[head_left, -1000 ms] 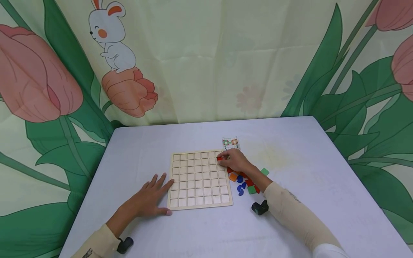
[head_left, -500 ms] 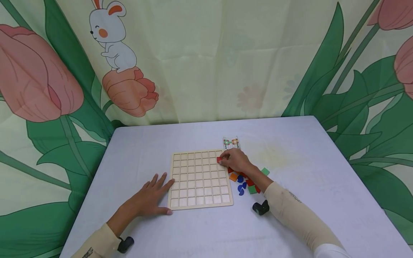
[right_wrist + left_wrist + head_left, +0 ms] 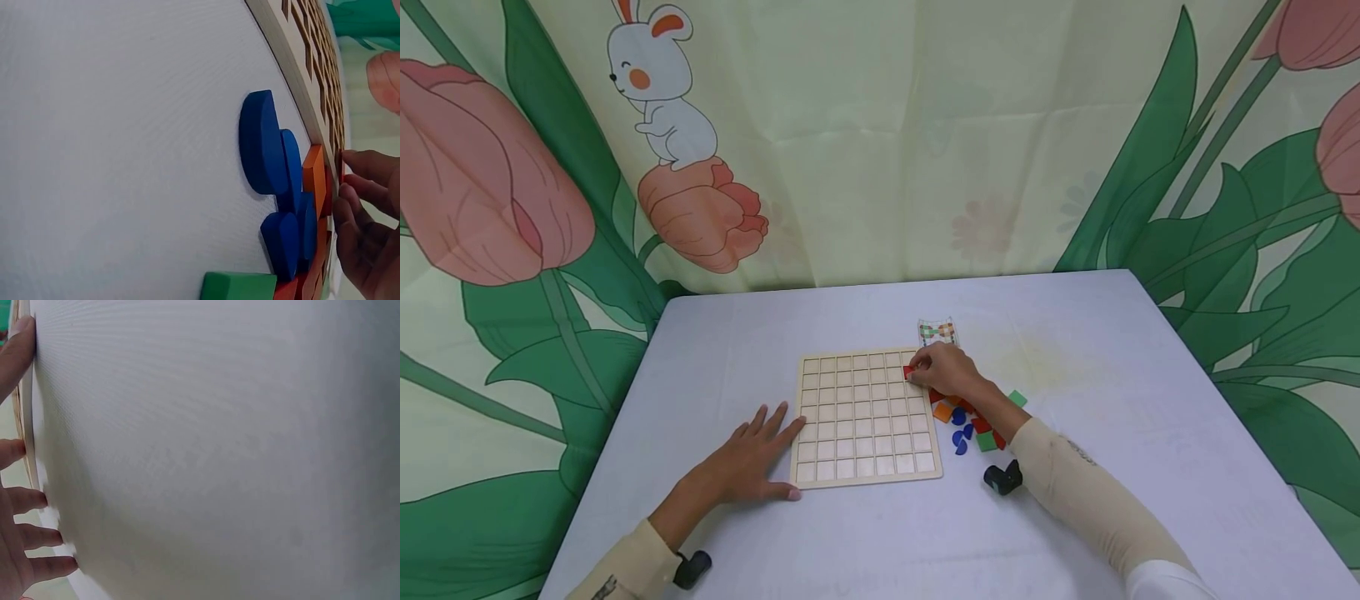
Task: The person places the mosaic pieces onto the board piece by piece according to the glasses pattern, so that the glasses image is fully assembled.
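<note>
A pale wooden grid board (image 3: 865,421) with rows of square cells lies on the table. My left hand (image 3: 752,458) rests beside its left edge, fingers spread, with thumb and index finger touching the rim. Over the board's upper right corner, my right hand (image 3: 947,371) pinches a small red square tile (image 3: 908,372) at the right-hand column of cells. In the right wrist view the red tile (image 3: 342,169) shows as a thin edge between the fingertips. Whether it sits fully in a cell, I cannot tell.
Right of the board lie loose pieces: blue rounded ones (image 3: 960,447), an orange square (image 3: 942,412), green squares (image 3: 987,442) and red ones (image 3: 981,425), partly under my right forearm. A patterned card (image 3: 936,332) lies behind the board's far right corner.
Little differs. The right hand stays at the same cell with the red tile, its fingers shifting only slightly. My left hand keeps its place at the board.
</note>
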A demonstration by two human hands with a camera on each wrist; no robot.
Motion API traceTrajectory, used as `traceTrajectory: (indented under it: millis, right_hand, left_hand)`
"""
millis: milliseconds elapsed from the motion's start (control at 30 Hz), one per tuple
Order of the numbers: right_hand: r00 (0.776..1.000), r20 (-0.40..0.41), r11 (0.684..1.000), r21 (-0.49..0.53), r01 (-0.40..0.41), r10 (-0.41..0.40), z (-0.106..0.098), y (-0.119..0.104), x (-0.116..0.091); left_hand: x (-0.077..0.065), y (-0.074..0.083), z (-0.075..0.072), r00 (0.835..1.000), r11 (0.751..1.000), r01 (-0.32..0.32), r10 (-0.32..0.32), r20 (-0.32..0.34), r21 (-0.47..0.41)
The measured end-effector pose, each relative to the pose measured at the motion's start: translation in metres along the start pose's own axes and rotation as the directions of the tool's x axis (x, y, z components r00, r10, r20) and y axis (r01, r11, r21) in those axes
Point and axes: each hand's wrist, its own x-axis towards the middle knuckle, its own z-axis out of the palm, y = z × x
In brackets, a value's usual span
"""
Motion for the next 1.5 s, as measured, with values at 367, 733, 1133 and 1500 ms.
traceTrajectory:
  millis: [367, 733, 1133, 1500]
  right_hand:
    - [1.0, 0.013, 0.999, 0.033, 0.015, -0.016, -0.003, 0.003, -0.005]
    - [0.995, 0.03, 0.979, 0.183, 0.091, -0.098, -0.022, 0.03, -0.016]
    - [0.998, 0.061, 0.992, 0.125, 0.014, -0.022, -0.051, 0.069, -0.041]
    - [0.992, 0.129, 0.999, 0.041, 0.007, -0.012, -0.055, 0.092, -0.054]
  left_hand:
    - [0.0, 0.001, 0.001, 1.0, 1.0, 0.008, -0.007, 0.014, -0.024]
    - [-0.002, 0.002, 0.0, 1.0, 1.0, -0.005, 0.005, -0.002, -0.017]
    - [-0.002, 0.002, 0.0, 1.0, 1.0, -0.002, 0.002, -0.007, -0.017]
    - [-0.001, 0.002, 0.002, 1.0, 1.0, 0.003, -0.003, -0.015, -0.008]
